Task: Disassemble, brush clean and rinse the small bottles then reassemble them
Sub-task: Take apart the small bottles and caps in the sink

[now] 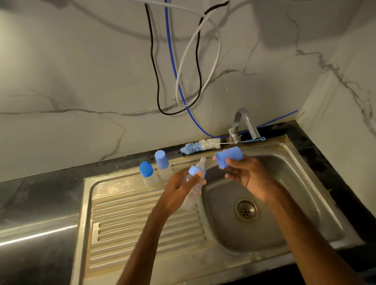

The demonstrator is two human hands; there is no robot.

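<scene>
Head view: disassembly of 1 bottle is in hand. The left hand [178,187] has its fingers curled round the clear bottle [193,191], gripping it by the upper body and holding it tilted over the sink [288,149], down and to the left of the tap [243,124]. The right hand [247,172] pinches the blue cap [229,158] between thumb and the first fingers, its other fingers loosely spread. The cap is already off and apart from the bottle, just below the tap.

The bottle is small, see-through and crinkled-looking, with a blue screw collar [196,170] and a pale teat [201,162] on its neck. Whether it holds any liquid cannot be told.

As I judge it, the next move calls for setting the cap down, then freeing the right hand to twist the collar off while the left keeps the body from turning. The thin plastic looks likely to give under a hard squeeze.

2 other bottles [156,171] stand capped on the sink's ledge, further left of the tap. The brush [201,145] lies along the surface just left of the tap, untouched. No water is seen running from the tap.
</scene>
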